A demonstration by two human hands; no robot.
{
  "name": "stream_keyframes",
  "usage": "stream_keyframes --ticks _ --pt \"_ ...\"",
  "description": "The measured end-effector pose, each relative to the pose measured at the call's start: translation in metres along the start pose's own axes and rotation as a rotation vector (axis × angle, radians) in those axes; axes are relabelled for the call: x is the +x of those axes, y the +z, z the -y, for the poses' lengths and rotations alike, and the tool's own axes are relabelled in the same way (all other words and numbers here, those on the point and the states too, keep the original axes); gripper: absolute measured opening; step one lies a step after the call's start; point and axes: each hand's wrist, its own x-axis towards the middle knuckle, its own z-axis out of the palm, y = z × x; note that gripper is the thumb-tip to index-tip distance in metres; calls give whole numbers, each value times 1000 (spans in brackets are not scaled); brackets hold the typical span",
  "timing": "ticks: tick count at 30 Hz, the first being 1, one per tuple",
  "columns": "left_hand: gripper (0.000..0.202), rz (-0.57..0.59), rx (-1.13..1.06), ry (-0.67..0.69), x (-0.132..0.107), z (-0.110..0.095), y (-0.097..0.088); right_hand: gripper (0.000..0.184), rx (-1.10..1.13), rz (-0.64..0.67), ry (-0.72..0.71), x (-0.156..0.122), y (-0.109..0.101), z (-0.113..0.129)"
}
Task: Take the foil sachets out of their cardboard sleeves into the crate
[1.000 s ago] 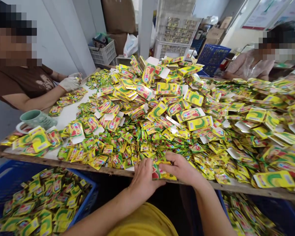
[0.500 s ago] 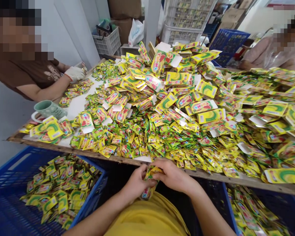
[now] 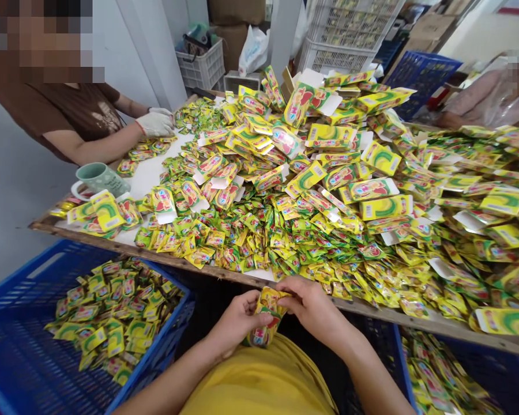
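Observation:
Close to my body, below the table edge, my left hand is closed around a small printed carton in yellow, green and red, its thumb lying across the front. The carton is held tilted. At its upper end a yellow candy sachet shows, and my right hand pinches there with thumb and forefinger. How far the sachet sits inside the carton is hidden by the fingers. Just beyond my hands, a heap of small sachets lies along the table edge, with flat and opened cartons piled behind it.
A blue crate holding filled cartons stands low at left; another blue crate stands at right. A green mug is on the table's left corner. A gloved co-worker works at left; another person sits far right.
The view has shifted slightly, so the table things appear further right. The carton's front and the yellow sachet at its top now show more plainly between my hands. The left co-worker's gloved hands have moved.

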Motion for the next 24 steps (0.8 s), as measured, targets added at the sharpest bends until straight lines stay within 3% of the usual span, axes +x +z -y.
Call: stream_keyframes --ticks 4,9,11,14,16,21,24 --pt "35 -45 123 50 -2 1 -3 10 23 -119 -49 -1 13 -2" --pt "41 -40 208 64 -1 4 -6 26 93 126 -138 -11 31 -2" --pt "43 -42 223 83 -1 5 -6 26 171 90 -114 -14 35 -3" --pt "42 -39 80 78 -2 2 -6 18 356 -126 -3 -15 38 -8" --pt "41 -25 -121 11 -4 0 -7 17 567 -189 133 -17 40 -12" --pt "26 49 -343 -190 -5 -10 -12 30 1152 -135 419 -25 49 -14" --pt "28 86 -402 -259 -4 -12 -10 23 1327 -44 527 -23 55 -10"
